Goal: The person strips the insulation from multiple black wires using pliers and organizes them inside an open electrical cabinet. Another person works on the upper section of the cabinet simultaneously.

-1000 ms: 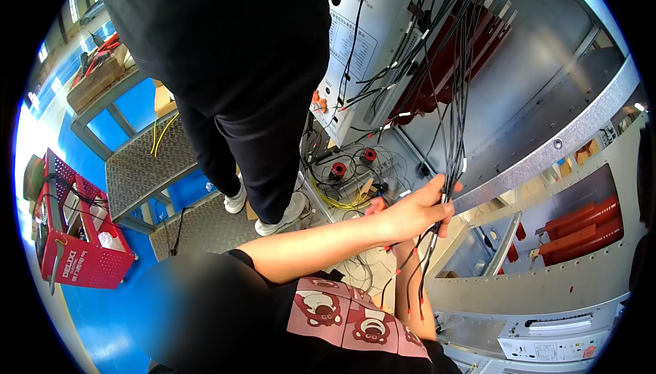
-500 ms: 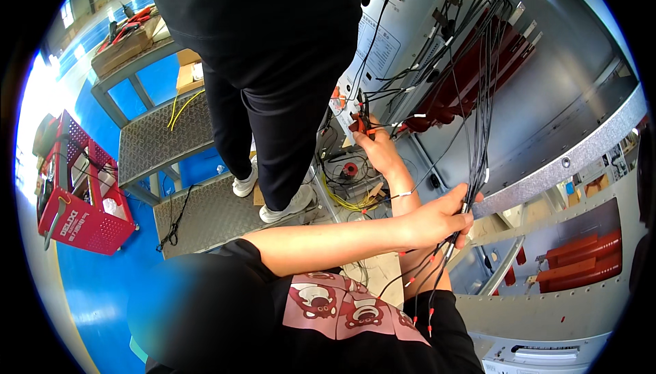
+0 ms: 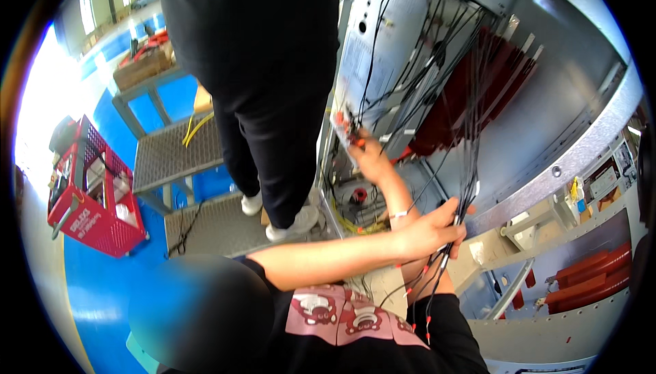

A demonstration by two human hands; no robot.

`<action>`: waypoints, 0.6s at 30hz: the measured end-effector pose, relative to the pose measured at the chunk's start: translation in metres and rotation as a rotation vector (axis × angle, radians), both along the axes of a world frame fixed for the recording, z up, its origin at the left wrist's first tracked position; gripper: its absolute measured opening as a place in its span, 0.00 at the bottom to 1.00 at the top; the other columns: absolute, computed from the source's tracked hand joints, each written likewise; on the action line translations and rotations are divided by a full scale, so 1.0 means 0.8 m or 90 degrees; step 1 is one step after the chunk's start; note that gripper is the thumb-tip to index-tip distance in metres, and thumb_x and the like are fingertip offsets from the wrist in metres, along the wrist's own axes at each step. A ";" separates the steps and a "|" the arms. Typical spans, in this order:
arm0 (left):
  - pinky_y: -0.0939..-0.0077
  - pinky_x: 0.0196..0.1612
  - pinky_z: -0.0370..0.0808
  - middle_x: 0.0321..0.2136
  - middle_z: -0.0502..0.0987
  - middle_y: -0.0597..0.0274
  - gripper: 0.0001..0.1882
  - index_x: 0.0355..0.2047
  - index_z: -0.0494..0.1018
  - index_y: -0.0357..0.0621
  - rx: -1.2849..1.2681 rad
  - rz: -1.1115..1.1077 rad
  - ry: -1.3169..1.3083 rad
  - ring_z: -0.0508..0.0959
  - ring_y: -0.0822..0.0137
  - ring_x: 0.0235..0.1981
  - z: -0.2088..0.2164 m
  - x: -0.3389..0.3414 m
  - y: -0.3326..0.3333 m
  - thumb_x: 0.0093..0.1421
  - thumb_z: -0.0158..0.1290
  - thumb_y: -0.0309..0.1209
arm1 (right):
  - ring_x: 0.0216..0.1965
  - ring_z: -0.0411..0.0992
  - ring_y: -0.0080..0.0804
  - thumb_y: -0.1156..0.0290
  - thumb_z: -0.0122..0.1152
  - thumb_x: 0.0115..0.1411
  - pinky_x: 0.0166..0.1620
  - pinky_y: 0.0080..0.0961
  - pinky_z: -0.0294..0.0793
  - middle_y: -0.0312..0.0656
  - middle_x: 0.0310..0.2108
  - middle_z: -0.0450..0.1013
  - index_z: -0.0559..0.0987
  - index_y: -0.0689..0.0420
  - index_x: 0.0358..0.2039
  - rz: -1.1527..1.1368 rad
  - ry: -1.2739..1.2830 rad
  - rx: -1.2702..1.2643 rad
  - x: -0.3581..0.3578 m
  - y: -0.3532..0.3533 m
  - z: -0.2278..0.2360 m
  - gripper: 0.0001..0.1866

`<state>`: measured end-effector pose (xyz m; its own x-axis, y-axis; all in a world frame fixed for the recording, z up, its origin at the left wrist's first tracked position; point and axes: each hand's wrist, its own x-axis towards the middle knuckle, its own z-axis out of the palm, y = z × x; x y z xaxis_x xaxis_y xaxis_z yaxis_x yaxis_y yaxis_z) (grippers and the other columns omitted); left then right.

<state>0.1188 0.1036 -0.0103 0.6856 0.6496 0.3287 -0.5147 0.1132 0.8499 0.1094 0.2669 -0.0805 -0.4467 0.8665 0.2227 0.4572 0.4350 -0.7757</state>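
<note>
My left hand (image 3: 432, 230) is closed round a bundle of thin black wires (image 3: 470, 162), which hangs from the upper part of a metal cabinet. Loose wire ends with red tips (image 3: 428, 326) dangle below that fist. My left forearm crosses over the right one. Farther off, my right hand (image 3: 372, 159) is closed on a red-and-black hand tool (image 3: 359, 143), blurred and partly covered by the fingers. It is beside a cluster of black wires and small red parts at the lower end of a pale, printed panel (image 3: 362, 66).
A person in black (image 3: 253, 87) stands close by on metal steps (image 3: 205, 227). Dark red bars (image 3: 471, 94) fill part of the cabinet, with a curved metal edge (image 3: 547, 176) on its near side. A red perforated cart (image 3: 102, 227) stands on the blue floor at left.
The whole view has shifted a little, and the cabinet looks blurred. My left hand keeps its hold on the wires. My right hand stays near the panel's lower end with the tool.
</note>
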 end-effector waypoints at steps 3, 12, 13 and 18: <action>0.76 0.38 0.70 0.30 0.68 0.63 0.22 0.62 0.52 0.38 0.022 0.040 0.028 0.72 0.71 0.31 -0.002 -0.013 0.007 0.70 0.41 0.27 | 0.44 0.73 0.45 0.63 0.57 0.58 0.50 0.31 0.70 0.52 0.42 0.75 0.73 0.63 0.50 0.005 -0.046 -0.011 -0.011 -0.015 0.011 0.22; 0.80 0.33 0.69 0.29 0.69 0.65 0.23 0.62 0.55 0.43 -0.034 0.049 0.142 0.74 0.72 0.30 0.021 -0.005 0.014 0.69 0.44 0.32 | 0.32 0.73 0.41 0.62 0.56 0.59 0.39 0.34 0.69 0.49 0.29 0.73 0.72 0.63 0.38 0.010 -0.036 -0.030 0.073 -0.006 -0.020 0.16; 0.80 0.32 0.69 0.29 0.69 0.65 0.23 0.62 0.55 0.43 -0.051 0.051 0.147 0.74 0.72 0.30 0.016 -0.003 0.015 0.69 0.44 0.32 | 0.35 0.73 0.47 0.64 0.56 0.58 0.41 0.37 0.69 0.52 0.31 0.74 0.72 0.63 0.41 0.008 -0.052 -0.031 0.078 -0.011 -0.014 0.17; 0.79 0.32 0.70 0.25 0.71 0.63 0.22 0.59 0.57 0.42 0.013 0.079 0.112 0.76 0.70 0.26 -0.015 0.013 0.040 0.66 0.45 0.31 | 0.38 0.74 0.51 0.63 0.58 0.56 0.43 0.36 0.72 0.53 0.33 0.76 0.74 0.61 0.42 -0.054 -0.009 0.066 0.110 -0.017 -0.069 0.17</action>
<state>0.1289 0.1359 -0.0224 0.6491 0.7267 0.2247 -0.3666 0.0401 0.9295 0.1976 0.2530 -0.1361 -0.3770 0.8736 0.3076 0.5066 0.4726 -0.7211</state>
